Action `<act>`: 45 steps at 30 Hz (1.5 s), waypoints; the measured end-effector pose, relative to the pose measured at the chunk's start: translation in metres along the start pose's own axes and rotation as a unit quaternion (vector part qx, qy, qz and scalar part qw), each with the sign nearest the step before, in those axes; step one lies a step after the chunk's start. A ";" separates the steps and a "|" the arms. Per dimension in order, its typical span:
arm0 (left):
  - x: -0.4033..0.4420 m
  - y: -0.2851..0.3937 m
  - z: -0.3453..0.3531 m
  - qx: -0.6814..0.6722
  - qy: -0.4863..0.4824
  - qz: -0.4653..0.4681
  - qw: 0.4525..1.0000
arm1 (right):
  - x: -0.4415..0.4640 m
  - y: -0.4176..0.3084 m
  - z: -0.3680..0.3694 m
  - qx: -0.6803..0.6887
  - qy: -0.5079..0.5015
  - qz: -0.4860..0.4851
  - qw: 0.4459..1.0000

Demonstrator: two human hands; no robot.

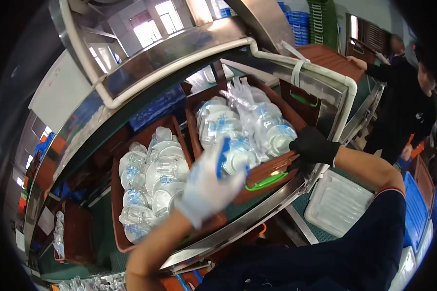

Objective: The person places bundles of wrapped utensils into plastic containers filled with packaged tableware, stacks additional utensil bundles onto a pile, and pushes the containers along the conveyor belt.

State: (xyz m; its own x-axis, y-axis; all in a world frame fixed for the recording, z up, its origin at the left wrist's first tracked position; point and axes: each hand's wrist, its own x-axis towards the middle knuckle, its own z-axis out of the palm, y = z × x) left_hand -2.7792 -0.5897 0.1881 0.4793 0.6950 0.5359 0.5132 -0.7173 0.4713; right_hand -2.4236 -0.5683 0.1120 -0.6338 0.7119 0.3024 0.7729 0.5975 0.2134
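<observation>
My left hand (pixel 210 186), in a white glove with blue patches, is raised over the near left corner of a brown crate (pixel 264 175). Motion blurs it a little; its thumb stands apart from the fingers and I see nothing in it. In a black glove, my right hand (pixel 314 147) is closed over that crate's right rim, its fingertips partly hidden. Clear-wrapped dishware sets (pixel 223 123) with white plates and blue print fill the crate, which has a green handle (pixel 267 181). To its left, another brown crate (pixel 116 213) holds similar wrapped sets (pixel 167 167).
A metal conveyor frame with a pale pipe (pixel 179 68) arches over the crates. A white lidded bin (pixel 337 196) sits to the right. A co-worker (pixel 398 92) stands at the right by a brown crate (pixel 330 63). Another brown crate (pixel 77 233) lies far left.
</observation>
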 end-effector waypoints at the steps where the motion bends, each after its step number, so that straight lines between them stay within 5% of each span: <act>1: -0.027 0.017 0.005 0.065 0.057 0.086 0.993 | 0.001 0.003 -0.003 0.002 -0.002 0.003 1.000; 4: -0.070 0.029 0.008 0.175 -0.036 -0.025 0.984 | 0.005 -0.003 -0.010 0.016 -0.020 0.021 0.999; 7: -0.084 0.002 0.018 0.293 0.090 -0.025 0.952 | 0.013 -0.017 -0.011 0.014 -0.055 0.084 0.995; 11: -0.096 -0.004 0.009 0.210 0.073 -0.101 0.970 | 0.014 -0.033 -0.017 0.011 -0.035 0.139 0.990; 19: -0.134 -0.043 -0.006 0.207 0.068 0.005 0.976 | 0.022 -0.074 -0.008 0.008 0.033 0.200 0.979; 25: -0.113 -0.053 0.008 0.215 0.002 0.082 0.973 | 0.052 -0.127 -0.015 -0.020 -0.015 0.280 0.960; 37: -0.118 -0.081 0.003 0.224 -0.064 0.188 0.954 | 0.094 -0.174 -0.041 -0.044 -0.029 0.281 0.958; 39: -0.130 -0.091 -0.012 0.194 -0.073 0.240 0.948 | 0.107 -0.184 -0.047 -0.051 0.025 0.212 0.976; 41: -0.140 -0.094 -0.036 0.160 -0.074 0.226 0.958 | 0.132 -0.191 -0.042 0.016 0.141 -0.044 0.989; 45: -0.158 -0.094 -0.071 0.069 -0.082 0.183 0.977 | 0.169 -0.230 -0.016 0.151 0.152 -0.210 0.954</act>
State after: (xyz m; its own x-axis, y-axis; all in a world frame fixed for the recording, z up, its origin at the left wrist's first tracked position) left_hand -2.9532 -0.6356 0.1090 0.7502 0.4006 0.5261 0.3720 -0.9134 0.1652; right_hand -2.7081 -0.5911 0.1288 -0.8126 0.2739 0.5144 0.3797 0.9184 0.1110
